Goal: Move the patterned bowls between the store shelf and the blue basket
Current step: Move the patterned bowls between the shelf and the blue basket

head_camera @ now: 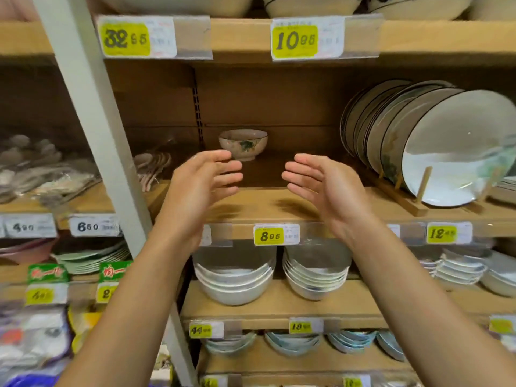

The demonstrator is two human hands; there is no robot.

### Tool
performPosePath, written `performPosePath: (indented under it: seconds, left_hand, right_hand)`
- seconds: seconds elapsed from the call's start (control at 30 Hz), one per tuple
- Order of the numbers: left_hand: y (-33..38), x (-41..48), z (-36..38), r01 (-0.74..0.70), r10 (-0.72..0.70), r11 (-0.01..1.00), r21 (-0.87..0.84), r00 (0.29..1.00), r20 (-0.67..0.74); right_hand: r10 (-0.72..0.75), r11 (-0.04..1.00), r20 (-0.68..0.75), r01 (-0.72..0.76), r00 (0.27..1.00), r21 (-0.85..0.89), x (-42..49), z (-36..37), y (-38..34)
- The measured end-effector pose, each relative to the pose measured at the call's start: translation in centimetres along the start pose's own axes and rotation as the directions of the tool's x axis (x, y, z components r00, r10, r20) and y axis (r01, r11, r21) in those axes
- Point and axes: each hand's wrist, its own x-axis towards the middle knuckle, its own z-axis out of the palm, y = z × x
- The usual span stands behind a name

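One patterned bowl (243,143), cream with a green leaf motif, stands upright at the back of the wooden shelf (268,208). My left hand (202,181) and my right hand (321,184) are raised over the shelf in front of the bowl, palms facing each other, fingers relaxed and holding nothing. The left fingertips overlap the bowl's lower left edge in the view; I cannot tell if they touch it. A gap separates the two hands. The blue basket is not in view.
White plates (435,146) stand on edge in a wooden rack at the right. Bagged spoons (152,166) lie left of the bowl beyond a grey upright post (103,129). Stacked white bowls (233,280) fill the shelf below.
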Motion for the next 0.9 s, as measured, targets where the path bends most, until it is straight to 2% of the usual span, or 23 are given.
performPosePath:
  seconds: [0.1, 0.23, 0.3, 0.47, 0.67, 0.8, 0.9]
  left_hand:
    - [0.7, -6.0, -0.6, -0.005, 0.005, 1.000, 0.018, 1.000, -0.011]
    - [1.2, -12.9, -1.9, 0.044, -0.044, 0.999, -0.004, 0.982, -0.181]
    - [0.9, -16.4, -2.8, 0.071, -0.066, 0.997, 0.008, 0.958, -0.279]
    - [1.3, -25.6, -6.9, 0.165, -0.133, 0.986, 0.035, 0.884, -0.448]
    - [3.4, -33.5, -14.0, 0.215, -0.154, 0.976, 0.023, 0.766, -0.625]
    - [3.8, -36.8, -18.8, 0.230, -0.165, 0.973, 0.007, 0.717, -0.678]
    - [3.2, -38.7, -22.7, 0.334, -0.227, 0.943, 0.010, 0.664, -0.712]
  right_hand:
    - [0.030, 0.998, 0.039, -0.032, 0.999, 0.053, -4.1, -0.6, 1.3]
    - [0.098, 0.982, 0.089, -0.110, 0.991, 0.152, -8.7, -1.5, 3.3]
    - [0.166, 0.971, 0.152, -0.188, 0.974, 0.145, -10.7, -1.4, 4.6]
    - [0.337, 0.928, 0.312, -0.370, 0.888, 0.052, -16.2, 0.5, 8.7]
    - [0.485, 0.867, 0.433, -0.482, 0.760, -0.125, -22.5, 5.8, 14.3]
    - [0.526, 0.849, 0.435, -0.485, 0.731, -0.210, -25.8, 10.5, 18.5]
    - [0.578, 0.816, 0.389, -0.501, 0.718, -0.288, -27.8, 13.7, 21.8]
